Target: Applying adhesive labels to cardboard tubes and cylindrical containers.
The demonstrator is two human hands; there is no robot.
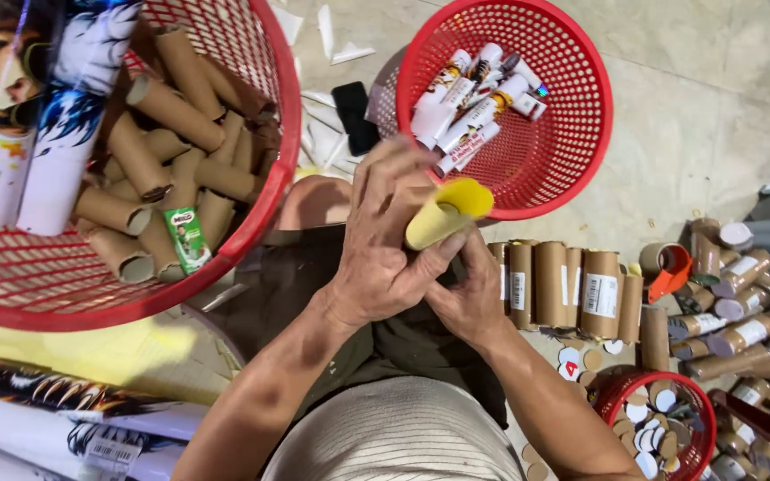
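Both hands meet over my lap around one yellow-wrapped cardboard tube (443, 215). My left hand (385, 240) wraps over the tube from the left and above, fingers curled on it. Below and to the right, my right hand (467, 298) presses its fingers against the tube's lower end. The tube's open top points up-right, toward the small red basket (592, 134), which holds several finished tubes with printed wrappers (474, 111).
A large red basket (265, 187) at left holds several bare brown tubes (171, 151) and a green carton. Brown tubes stand in a row (563, 285) at right, with a loose pile (741, 321) beyond. A small red bowl (617, 387) holds round discs. Printed sheets (55, 401) lie bottom left.
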